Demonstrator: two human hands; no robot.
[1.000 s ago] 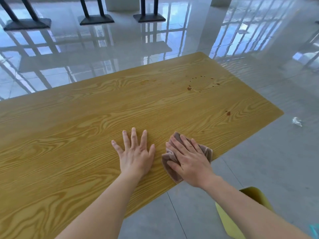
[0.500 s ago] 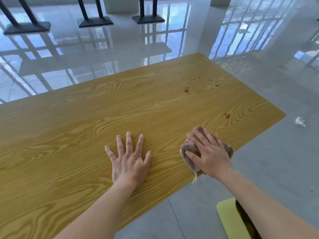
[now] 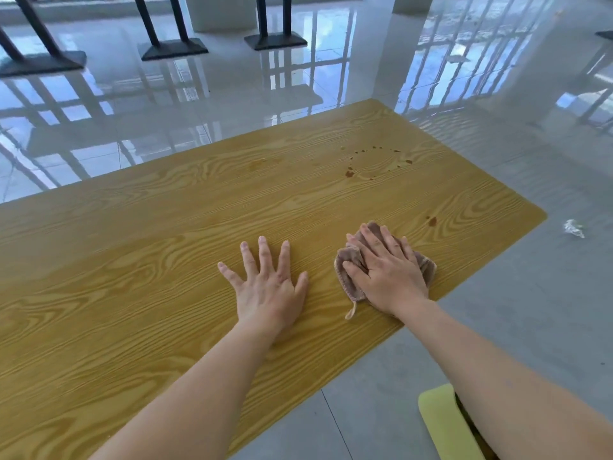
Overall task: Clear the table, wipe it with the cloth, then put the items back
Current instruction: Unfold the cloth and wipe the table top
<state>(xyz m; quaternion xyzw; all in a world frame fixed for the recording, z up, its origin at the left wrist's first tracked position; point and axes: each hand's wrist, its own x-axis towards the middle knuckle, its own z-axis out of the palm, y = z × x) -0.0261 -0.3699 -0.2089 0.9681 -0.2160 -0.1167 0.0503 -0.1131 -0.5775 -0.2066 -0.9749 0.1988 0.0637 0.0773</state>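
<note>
1. My right hand (image 3: 389, 275) presses flat on the cloth (image 3: 351, 263), a soft, crumpled, brownish-pink piece with a stitched hem and a small loop trailing toward me; the grip is spread over it, not closed around it.
2. My left hand (image 3: 270, 290) lies palm-down just beside it, fingers fanned, holding nothing.
3. The cloth sits near the worktop's (image 3: 149, 260) near right edge.
4. The worktop is a smooth yellow laminate with bold wood-grain swirls and a rounded corner.
5. A ring of brown drops (image 3: 374, 162) stains its far part; a single brown spot (image 3: 432, 221) lies just beyond the cloth.
6. The floor (image 3: 547, 293) is matte grey by me, glossy and reflective farther off, with a crumpled white scrap (image 3: 573, 228) and black stand bases (image 3: 174, 49).
</note>
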